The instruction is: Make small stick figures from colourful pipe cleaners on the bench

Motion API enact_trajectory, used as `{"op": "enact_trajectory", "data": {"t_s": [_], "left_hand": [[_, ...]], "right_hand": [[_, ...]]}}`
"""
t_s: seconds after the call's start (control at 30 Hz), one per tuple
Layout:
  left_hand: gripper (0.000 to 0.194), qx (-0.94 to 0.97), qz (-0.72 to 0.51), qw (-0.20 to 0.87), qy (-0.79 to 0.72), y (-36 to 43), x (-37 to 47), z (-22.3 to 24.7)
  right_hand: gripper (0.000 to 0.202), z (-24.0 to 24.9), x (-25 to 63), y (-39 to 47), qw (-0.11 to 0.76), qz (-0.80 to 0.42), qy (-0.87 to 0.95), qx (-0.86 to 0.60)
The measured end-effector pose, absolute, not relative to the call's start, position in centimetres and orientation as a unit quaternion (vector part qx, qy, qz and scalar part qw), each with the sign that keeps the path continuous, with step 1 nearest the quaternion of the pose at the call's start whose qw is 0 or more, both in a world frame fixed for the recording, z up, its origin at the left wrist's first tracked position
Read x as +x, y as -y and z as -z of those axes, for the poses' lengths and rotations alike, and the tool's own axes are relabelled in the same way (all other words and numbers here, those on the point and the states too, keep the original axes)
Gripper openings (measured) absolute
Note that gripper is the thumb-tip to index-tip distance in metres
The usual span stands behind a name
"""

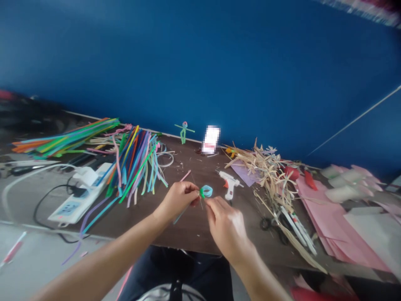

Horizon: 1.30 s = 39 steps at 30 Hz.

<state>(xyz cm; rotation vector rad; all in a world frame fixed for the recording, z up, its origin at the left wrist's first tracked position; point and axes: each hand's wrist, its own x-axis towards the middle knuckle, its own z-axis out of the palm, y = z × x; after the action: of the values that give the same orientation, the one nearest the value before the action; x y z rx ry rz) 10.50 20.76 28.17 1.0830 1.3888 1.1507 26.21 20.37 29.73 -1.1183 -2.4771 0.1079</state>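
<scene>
Both hands (pixel 184 196) (pixel 228 219), blue coil (pixel 207 195) at their fingertips

Soft, muted light, blurred edges (stretched, too)

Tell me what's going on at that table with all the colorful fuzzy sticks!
A person's left hand is pinching a small light-blue loop by its green part. The right hand is close under the loop; whether it's gripping is hard to see. A white glue gun lies to the right, colorful fuzzy sticks are piled left, and a little figure is near the blue wall.
</scene>
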Motion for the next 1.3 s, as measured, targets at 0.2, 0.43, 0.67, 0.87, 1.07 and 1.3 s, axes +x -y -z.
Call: {"op": "enact_trajectory", "data": {"t_s": [0.2,0.43,0.67,0.87,1.07,1.3], "left_hand": [[0.007,0.358,-0.497,0.585,-0.532,-20.7,10.5,-28.6],[0.009,0.275,-0.472,0.695,-0.468,-20.7,10.3,-28.9],[0.011,0.315,-0.395,0.728,-0.463,-20.6,9.8,-29.1],[0.008,0.557,-0.279,0.607,-0.493,-20.1,9.5,-30.1],[0.019,0.740,-0.197,0.302,-0.568,-19.5,10.2,-30.1],[0.019,0.715,-0.183,0.182,-0.650,-19.8,11.1,-28.7]], "right_hand": [[0.014,-29.5,26.6,-20.7,0.242,-0.086,0.871,-0.419],[0.010,-29.2,27.0,-21.5,0.288,-0.170,0.842,-0.424],[0.011,-30.1,28.0,-22.6,0.263,-0.208,0.854,-0.398],[0.012,-31.7,28.6,-23.4,0.140,-0.201,0.910,-0.336],[0.011,-32.3,27.5,-23.5,0.021,-0.107,0.920,-0.376],[0.010,-32.3,25.6,-22.1,0.011,-0.011,0.887,-0.462]]}}
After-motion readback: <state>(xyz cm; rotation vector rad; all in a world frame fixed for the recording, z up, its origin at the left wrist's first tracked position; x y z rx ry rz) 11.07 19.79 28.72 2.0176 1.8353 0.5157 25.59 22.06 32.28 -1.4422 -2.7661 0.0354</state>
